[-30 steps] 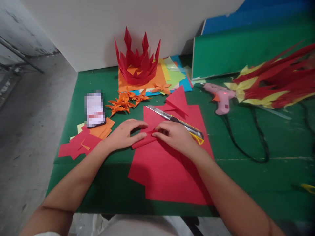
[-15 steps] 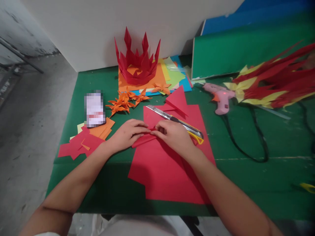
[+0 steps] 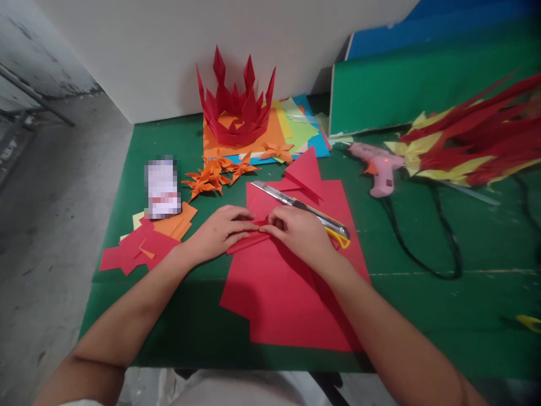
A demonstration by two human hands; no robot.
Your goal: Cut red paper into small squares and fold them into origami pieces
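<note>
Pressing: my bare left hand (image 3: 220, 232) rests on a small folded red paper strip (image 3: 247, 243), grip unclear.
Strip: between my hands, partly over flat red paper sheets (image 3: 291, 307).
Pinching: my bare right hand (image 3: 298, 232), clamped on the strip.

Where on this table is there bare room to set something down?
Most room: the bare table right of the right forearm, nearer than the black cord. A smaller patch lies between the left forearm and the red sheets. It's crowded where the left hand and right hand meet at a folded strip, beside the cutter; orange flowers lie just beyond.
</note>
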